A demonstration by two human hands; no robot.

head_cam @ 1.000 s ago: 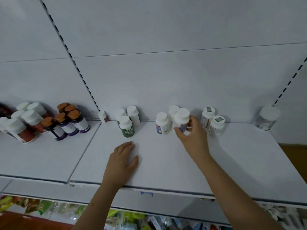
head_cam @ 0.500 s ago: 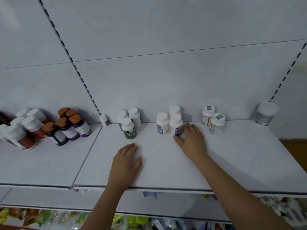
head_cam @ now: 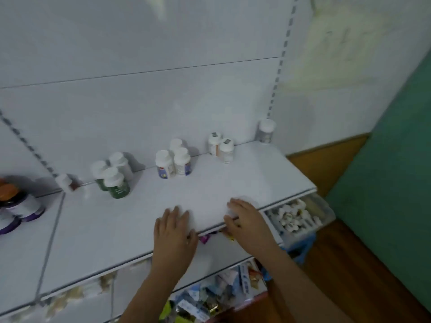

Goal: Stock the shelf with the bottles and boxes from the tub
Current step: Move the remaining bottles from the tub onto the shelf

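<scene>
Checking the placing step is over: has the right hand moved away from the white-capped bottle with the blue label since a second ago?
Yes. The right hand has drawn back from the white-capped blue-label bottle to the white shelf's front edge.

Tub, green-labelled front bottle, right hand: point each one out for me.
Tub (head_cam: pixel 326 212): head view, on its clear right wall.
Green-labelled front bottle (head_cam: pixel 116 183): head view, on its body below the cap.
Right hand (head_cam: pixel 247 220): head view, on its back.

We see a white flat metal shelf (head_cam: pixel 210 197), a green-labelled white-capped plastic bottle (head_cam: pixel 116 183), a teal painted wall (head_cam: pixel 384 159) right, brown wooden floor (head_cam: pixel 349 264).
</scene>
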